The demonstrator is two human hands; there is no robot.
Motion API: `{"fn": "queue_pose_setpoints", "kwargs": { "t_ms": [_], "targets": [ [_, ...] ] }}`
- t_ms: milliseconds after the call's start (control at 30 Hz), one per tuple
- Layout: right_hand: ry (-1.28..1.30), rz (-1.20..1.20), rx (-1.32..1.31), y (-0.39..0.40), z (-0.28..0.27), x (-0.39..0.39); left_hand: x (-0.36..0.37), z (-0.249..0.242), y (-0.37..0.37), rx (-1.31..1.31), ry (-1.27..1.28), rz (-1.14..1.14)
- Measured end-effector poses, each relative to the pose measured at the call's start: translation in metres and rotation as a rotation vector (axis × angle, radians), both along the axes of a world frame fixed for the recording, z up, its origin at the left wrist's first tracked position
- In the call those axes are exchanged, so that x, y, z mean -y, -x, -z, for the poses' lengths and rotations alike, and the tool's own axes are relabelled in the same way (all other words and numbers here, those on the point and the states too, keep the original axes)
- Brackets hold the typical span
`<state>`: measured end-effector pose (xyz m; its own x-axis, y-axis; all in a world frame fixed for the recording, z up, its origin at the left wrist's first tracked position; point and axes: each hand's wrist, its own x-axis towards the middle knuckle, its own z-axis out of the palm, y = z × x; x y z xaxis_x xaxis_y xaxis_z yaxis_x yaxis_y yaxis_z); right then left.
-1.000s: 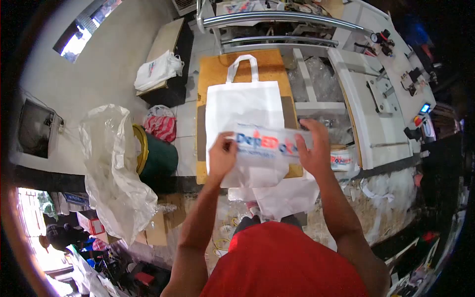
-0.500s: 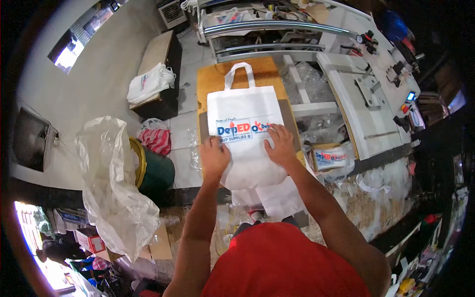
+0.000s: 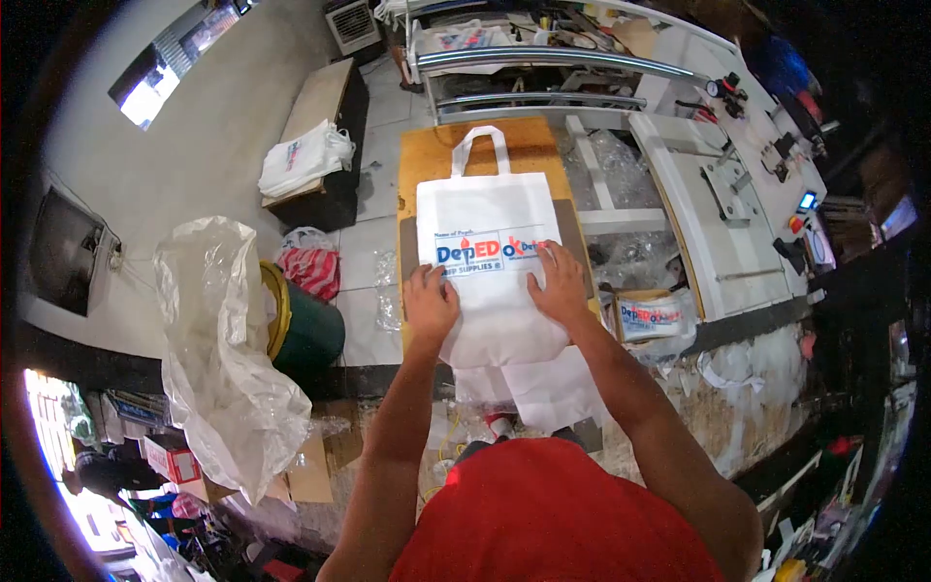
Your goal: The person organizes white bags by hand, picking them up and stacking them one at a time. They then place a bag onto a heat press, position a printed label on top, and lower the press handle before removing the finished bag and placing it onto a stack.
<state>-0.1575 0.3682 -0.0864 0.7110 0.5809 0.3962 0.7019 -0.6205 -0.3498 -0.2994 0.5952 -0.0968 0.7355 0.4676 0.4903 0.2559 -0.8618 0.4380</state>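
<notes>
A white tote bag point(image 3: 490, 209) with a blue and red printed design lies flat on the brown board point(image 3: 412, 155), its looped handle pointing away from me. My left hand point(image 3: 432, 303) rests on the bag's left edge just below the print, thumb apart from the fingers. On the opposite edge, my right hand point(image 3: 561, 283) lies with its fingers spread, partly covering the right end of the print. Neither hand grips the cloth visibly. The lower part of the bag bulges a little, and more white fabric point(image 3: 558, 388) hangs below it toward my body.
Folded white bags point(image 3: 305, 160) lie on a dark bench at left. Clear plastic sheeting point(image 3: 218, 359) hangs beside a green bin point(image 3: 315, 330). Metal rails point(image 3: 562, 60) cross behind the board. A white machine plate point(image 3: 718, 213) and a box of printed material point(image 3: 652, 315) are at right.
The camera view has shifted slightly, so the scene sits a little farther right. Both hands stay on the bag's edges. A person's leg now shows near the far bench.
</notes>
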Motion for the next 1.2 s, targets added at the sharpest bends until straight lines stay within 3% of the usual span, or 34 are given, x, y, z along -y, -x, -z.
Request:
{"fn": "queue_pose_setpoints", "kwargs": {
  "t_ms": [167, 700, 933, 1000, 1200],
  "targets": [
    [-0.036, -0.013, 0.047, -0.002, 0.003, 0.004, 0.004, 0.007, -0.006, 0.078, 0.083, 0.026],
    [-0.062, -0.004, 0.036, -0.001, 0.004, 0.004, 0.002, 0.004, -0.001, 0.048, -0.004, -0.019],
    [-0.285, 0.15, 0.047, -0.002, -0.004, 0.025, -0.013, -0.001, 0.024, 0.155, 0.216, -0.185],
    [-0.041, 0.365, -0.267, 0.003, -0.01, 0.035, -0.015, -0.002, 0.036, -0.06, 0.4, -0.219],
    [0.026, 0.381, -0.299, 0.007, -0.013, 0.033, -0.011, 0.002, 0.034, 0.025, 0.45, -0.159]
  ]
}}
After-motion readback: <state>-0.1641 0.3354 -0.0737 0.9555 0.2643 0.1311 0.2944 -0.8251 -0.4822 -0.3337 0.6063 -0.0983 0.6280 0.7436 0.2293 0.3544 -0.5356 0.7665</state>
